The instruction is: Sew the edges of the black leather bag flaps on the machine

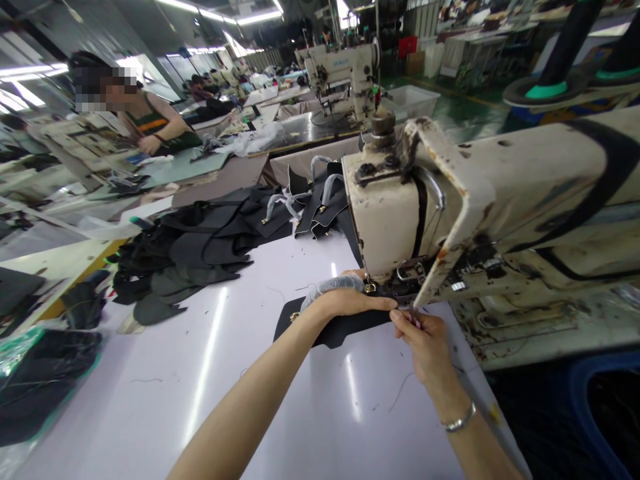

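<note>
A dark bag panel point(340, 332) lies flat on the pale table, its right end under the head of the sewing machine point(387, 220). On the panel is a handle wrapped in clear plastic point(333, 287), with gold-coloured metal fittings at its ends. My left hand point(350, 302) lies over the panel beside the handle, a finger stretched toward the needle area; the other fingers are partly hidden. Right by that fingertip, my right hand point(425, 337) is closed in a pinch at the panel's edge. Something small and pinkish shows between its fingers, too hidden to name.
A heap of dark cut pieces point(200, 247) covers the table's far left. More panels with plastic-wrapped handles point(320, 200) lie behind the machine head. A plastic-wrapped dark bundle point(45, 373) sits at left. Across the aisle a person point(150, 127) works near another machine point(343, 70).
</note>
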A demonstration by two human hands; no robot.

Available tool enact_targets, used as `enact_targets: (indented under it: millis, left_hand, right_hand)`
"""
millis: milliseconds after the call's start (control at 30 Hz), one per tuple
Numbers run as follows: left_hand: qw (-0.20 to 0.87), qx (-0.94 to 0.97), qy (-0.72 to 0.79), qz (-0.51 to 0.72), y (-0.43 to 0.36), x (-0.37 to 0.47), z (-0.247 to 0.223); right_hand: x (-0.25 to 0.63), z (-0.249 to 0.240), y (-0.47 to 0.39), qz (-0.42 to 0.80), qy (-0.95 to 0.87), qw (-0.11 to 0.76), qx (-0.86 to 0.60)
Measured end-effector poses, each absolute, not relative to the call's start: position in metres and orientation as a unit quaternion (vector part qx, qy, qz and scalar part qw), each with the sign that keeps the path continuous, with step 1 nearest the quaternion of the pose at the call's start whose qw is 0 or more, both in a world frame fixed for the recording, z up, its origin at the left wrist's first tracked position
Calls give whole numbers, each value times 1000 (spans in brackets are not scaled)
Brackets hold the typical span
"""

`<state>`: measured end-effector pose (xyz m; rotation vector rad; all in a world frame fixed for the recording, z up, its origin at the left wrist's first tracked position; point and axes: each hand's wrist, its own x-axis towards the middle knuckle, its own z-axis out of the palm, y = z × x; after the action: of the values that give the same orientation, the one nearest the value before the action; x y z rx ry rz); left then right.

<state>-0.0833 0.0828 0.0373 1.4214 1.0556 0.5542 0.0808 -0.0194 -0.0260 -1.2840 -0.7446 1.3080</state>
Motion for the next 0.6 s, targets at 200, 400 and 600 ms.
enact_targets:
  millis: [200, 400, 600]
  left_hand:
    - [631, 634, 405, 189, 90, -84, 38]
    - [660, 641, 359, 160, 99, -88, 34]
    - [710, 560, 413, 108, 108, -95, 20]
  right_hand:
    - [76, -19, -13, 564, -286, 556, -539]
    - [66, -15, -8, 562, -231, 571, -553]
    - [57, -6, -5, 551, -197, 587, -559]
